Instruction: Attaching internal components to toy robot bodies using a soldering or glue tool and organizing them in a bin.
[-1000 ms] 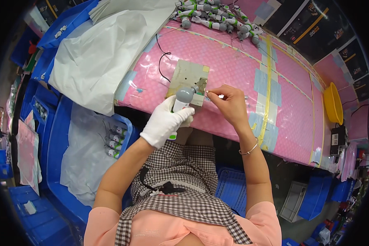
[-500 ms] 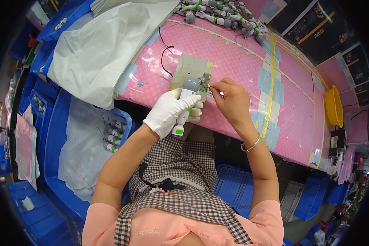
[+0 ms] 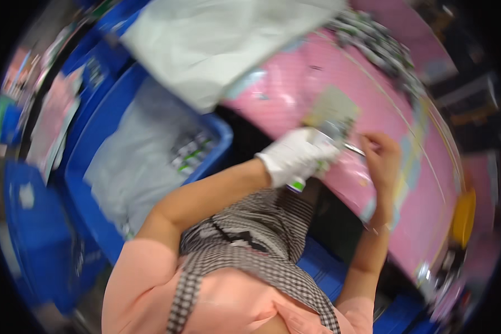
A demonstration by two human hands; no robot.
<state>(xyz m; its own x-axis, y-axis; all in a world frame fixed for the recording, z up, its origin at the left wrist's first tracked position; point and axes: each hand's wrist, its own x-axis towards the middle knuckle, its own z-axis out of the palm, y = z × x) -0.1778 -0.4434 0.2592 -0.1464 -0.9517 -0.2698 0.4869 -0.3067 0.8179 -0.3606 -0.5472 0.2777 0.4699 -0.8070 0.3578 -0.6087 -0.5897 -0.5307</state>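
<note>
And there was the left hand (image 3: 303, 153), white-gloved and wrapped tightly around a grey-headed device (image 3: 333, 128), right over the near edge of the pink-covered table (image 3: 417, 222)! The device leaned, its grey head up by the near side of a beige plate (image 3: 333, 104), its white-and-green lower end poking out past the table's edge. Over on the right, the bare right hand (image 3: 383, 158) had its fingers drawn together on a thin shiny rod (image 3: 354, 149), the rod's far end pointing at the device (whether the two touched, the blur would not say). The hands themselves stood apart, just beside each other. Up along the table's far edge, what a heap (image 3: 379, 50) of grey, white and green pieces! A big white sheet (image 3: 222, 44) covered the table's left end, down to its near left corner. Below that corner sat a blue crate (image 3: 221, 136), lined with pale plastic (image 3: 128, 161), several green-and-white pieces (image 3: 190, 158) bunched near its right edge.
</note>
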